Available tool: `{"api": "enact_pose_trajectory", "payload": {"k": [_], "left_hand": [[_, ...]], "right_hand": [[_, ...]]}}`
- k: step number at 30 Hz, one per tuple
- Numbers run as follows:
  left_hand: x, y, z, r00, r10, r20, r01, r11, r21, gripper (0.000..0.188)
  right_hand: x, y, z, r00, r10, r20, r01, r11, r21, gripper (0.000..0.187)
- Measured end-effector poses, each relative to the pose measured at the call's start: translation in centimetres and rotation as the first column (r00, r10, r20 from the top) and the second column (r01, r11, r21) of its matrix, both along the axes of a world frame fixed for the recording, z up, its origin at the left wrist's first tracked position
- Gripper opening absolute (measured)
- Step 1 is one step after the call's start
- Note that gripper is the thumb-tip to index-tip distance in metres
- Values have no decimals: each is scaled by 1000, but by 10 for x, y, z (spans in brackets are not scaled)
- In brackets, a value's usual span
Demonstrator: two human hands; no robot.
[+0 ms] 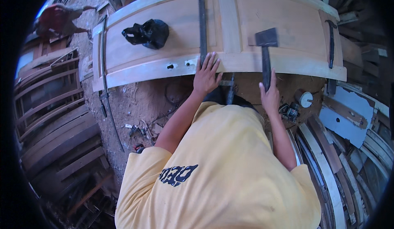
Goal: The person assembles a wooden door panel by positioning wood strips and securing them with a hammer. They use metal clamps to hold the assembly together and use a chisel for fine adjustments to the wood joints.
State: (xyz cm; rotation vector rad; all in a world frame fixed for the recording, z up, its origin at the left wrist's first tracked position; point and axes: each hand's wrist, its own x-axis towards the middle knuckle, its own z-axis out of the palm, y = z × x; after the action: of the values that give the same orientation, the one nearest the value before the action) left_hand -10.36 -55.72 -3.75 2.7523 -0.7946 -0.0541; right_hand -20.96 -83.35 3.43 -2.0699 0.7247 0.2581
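A pale wooden panel door [283, 21] lies flat in front of me. My left hand [208, 76] rests on its near edge with the fingers stretched out, the fingertips beside a long metal bar clamp [202, 19] that runs across the door. Left of that hand, two dark holes show in the edge rail. My right hand [269, 98] is wrapped round the handle of a dark mallet [266, 38]. The mallet's block head is over the right panel, slightly blurred; whether it touches the wood I cannot tell. Below the door's near edge hangs the clamp's screw end [231, 90].
A black plastic bag [156, 34] lies on the left panel. More clamps grip the door's left end [103, 56] and right end [331, 44]. A round can [304, 98] stands at right. Stacked timber [61, 147] fills both sides. A person in red [55, 21] is at far left.
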Motion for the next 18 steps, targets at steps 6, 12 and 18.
{"api": "enact_pose_trajectory", "payload": {"k": [6, 12, 18], "left_hand": [[1, -2, -10, 999, 21, 26, -18, 993, -119, 51], [1, 9, -18, 998, 40, -49, -50, 974, -222, 46], [68, 68, 47, 840, 525, 139, -419, 789, -449, 36]], "right_hand": [[-19, 11, -10, 863, 474, -175, -489, 698, -522, 80], [-7, 36, -8, 894, 407, -187, -447, 835, -321, 82], [-6, 28, -5, 979, 199, 52, -192, 975, -116, 81]]}}
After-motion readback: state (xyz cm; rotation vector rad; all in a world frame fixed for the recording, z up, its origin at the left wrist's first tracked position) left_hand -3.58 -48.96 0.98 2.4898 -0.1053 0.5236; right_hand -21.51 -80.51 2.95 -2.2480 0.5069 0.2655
